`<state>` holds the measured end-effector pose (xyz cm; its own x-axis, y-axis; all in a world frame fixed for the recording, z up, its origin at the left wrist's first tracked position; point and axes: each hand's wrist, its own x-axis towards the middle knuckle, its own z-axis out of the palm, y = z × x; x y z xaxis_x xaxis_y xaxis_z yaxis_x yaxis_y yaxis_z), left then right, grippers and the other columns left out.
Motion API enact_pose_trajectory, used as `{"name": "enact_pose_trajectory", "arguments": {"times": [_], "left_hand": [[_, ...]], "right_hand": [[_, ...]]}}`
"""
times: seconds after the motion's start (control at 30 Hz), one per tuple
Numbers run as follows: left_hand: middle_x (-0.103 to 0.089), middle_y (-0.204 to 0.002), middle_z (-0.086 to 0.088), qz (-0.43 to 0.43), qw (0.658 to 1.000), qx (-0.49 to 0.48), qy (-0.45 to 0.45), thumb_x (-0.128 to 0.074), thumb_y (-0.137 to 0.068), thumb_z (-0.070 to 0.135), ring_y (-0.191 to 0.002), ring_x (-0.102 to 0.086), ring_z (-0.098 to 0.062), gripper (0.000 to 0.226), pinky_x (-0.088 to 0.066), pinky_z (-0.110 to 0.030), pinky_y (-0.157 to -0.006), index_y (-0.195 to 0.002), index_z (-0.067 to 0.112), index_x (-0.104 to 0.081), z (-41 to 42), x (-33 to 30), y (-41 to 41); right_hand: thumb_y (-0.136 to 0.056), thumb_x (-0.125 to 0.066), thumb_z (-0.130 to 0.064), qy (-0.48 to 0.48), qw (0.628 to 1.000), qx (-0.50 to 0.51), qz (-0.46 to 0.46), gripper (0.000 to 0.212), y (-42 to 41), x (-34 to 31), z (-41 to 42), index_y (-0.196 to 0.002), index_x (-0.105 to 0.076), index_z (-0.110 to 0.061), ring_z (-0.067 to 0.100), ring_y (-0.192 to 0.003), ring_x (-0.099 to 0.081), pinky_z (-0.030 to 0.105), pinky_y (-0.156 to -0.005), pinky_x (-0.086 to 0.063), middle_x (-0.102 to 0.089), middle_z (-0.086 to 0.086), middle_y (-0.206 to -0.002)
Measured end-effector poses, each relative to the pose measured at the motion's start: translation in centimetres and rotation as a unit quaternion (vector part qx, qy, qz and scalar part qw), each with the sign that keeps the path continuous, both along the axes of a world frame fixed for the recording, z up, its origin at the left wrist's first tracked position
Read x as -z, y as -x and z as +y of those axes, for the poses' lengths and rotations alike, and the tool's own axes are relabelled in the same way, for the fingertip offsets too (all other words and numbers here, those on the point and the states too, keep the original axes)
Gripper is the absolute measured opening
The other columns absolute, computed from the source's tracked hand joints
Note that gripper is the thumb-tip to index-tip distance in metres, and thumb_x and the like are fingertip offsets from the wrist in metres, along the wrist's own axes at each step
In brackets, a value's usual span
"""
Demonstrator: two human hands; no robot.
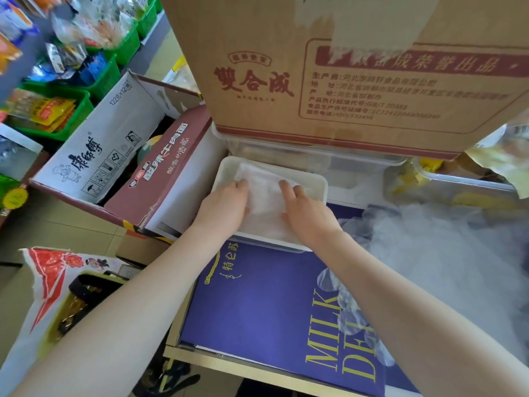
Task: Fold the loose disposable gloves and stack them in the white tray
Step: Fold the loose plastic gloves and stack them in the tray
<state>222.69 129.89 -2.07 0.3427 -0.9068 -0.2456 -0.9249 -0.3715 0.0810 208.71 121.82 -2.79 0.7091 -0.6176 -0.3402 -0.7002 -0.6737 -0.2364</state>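
Observation:
A white tray (317, 181) sits on the far end of a purple milk box. Inside it lies a folded, translucent disposable glove (264, 193) on top of others. My left hand (226, 206) presses on the glove's left side, fingers bent onto it. The right side of the same glove is held down by my right hand (306, 213), fingers flat and together. A heap of loose clear gloves (446, 253) lies to the right of the tray, spreading over the purple box.
A large brown carton (343, 67) stands just behind the tray on clear plastic containers (315, 156). An open noodle carton (120, 156) lies at the left. The purple milk box (257, 310) fills the foreground. Green baskets (71, 96) of snacks sit far left.

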Motion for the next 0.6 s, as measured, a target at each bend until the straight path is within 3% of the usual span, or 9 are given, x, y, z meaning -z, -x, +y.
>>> {"name": "enact_pose_trajectory", "arguments": {"times": [0.07, 0.2, 0.33, 0.43, 0.5, 0.57, 0.6], "left_hand": [[-0.054, -0.115, -0.016, 0.004, 1.0, -0.023, -0.014, -0.051, -0.093, 0.023, -0.105, -0.053, -0.037, 0.035, -0.043, -0.039, -0.073, -0.12, 0.001, -0.044, -0.2, 0.7, 0.1], [-0.055, -0.118, -0.015, -0.001, 0.996, -0.053, -0.071, -0.064, -0.085, 0.034, -0.109, -0.052, -0.034, 0.052, -0.041, -0.036, -0.076, -0.12, 0.0, -0.045, -1.1, 0.8, 0.6], [-0.054, -0.123, -0.013, -0.018, 0.992, -0.033, -0.121, -0.072, -0.08, 0.032, -0.114, -0.053, -0.033, 0.065, -0.04, -0.034, -0.075, -0.125, -0.001, -0.04, -1.4, 0.4, 0.7], [-0.044, -0.132, -0.009, -0.076, 0.991, 0.018, -0.107, -0.071, -0.074, 0.047, -0.122, -0.041, -0.027, 0.07, -0.035, -0.033, -0.096, -0.125, 0.005, -0.049, -1.2, 0.4, 0.9], [-0.04, -0.132, -0.009, -0.102, 0.991, 0.069, -0.048, -0.074, -0.069, 0.047, -0.119, -0.034, -0.027, 0.059, -0.028, -0.035, -0.096, -0.11, 0.007, -0.063, -0.8, 0.7, 0.8], [-0.049, -0.123, -0.013, -0.138, 0.984, 0.114, -0.006, -0.085, -0.051, 0.043, -0.113, -0.034, -0.026, 0.055, -0.025, -0.037, -0.094, -0.086, 0.003, -0.071, -0.7, 0.4, 0.7], [-0.047, -0.128, -0.015, -0.141, 0.982, 0.126, -0.011, -0.085, -0.053, 0.041, -0.119, -0.032, -0.027, 0.056, -0.023, -0.038, -0.099, -0.088, 0.0, -0.071, -0.6, 0.2, 0.7]], "right_hand": [[-0.092, -0.054, -0.023, -0.007, 1.0, -0.005, 0.023, 0.079, -0.3, 0.2, -0.2, -0.149, 0.0, -0.017, 0.037, -0.111, -0.053, 0.037, -0.064, -0.04, -0.026, 0.014, -0.147], [-0.079, -0.07, -0.038, -0.01, 0.997, -0.01, 0.074, 0.103, -0.7, 0.8, -0.2, -0.149, 0.003, -0.013, 0.032, -0.13, -0.038, 0.04, -0.085, -0.045, -0.018, 0.013, -0.15], [-0.076, -0.064, -0.054, 0.083, 0.99, -0.062, 0.1, 0.104, -0.7, 1.3, -0.6, -0.148, -0.005, -0.006, 0.029, -0.129, -0.034, 0.036, -0.104, -0.027, -0.032, 0.012, -0.143], [-0.074, -0.059, -0.062, 0.127, 0.984, -0.078, 0.102, 0.095, 0.1, 1.0, -0.9, -0.14, -0.025, -0.004, 0.029, -0.127, -0.028, 0.034, -0.105, -0.02, -0.034, 0.011, -0.139], [-0.075, -0.053, -0.068, 0.137, 0.981, -0.082, 0.113, 0.097, 0.9, 0.9, -0.9, -0.14, -0.025, -0.003, 0.029, -0.13, -0.023, 0.034, -0.108, -0.015, -0.027, 0.011, -0.142], [-0.078, -0.049, -0.068, 0.143, 0.978, -0.09, 0.123, 0.096, 1.6, 1.0, -0.7, -0.142, -0.023, -0.003, 0.028, -0.132, -0.021, 0.035, -0.11, -0.011, -0.023, 0.011, -0.144], [-0.08, -0.048, -0.067, 0.146, 0.977, -0.095, 0.125, 0.094, 1.8, 1.1, -0.6, -0.143, -0.022, -0.002, 0.028, -0.132, -0.022, 0.035, -0.112, -0.009, -0.023, 0.011, -0.144]]}}
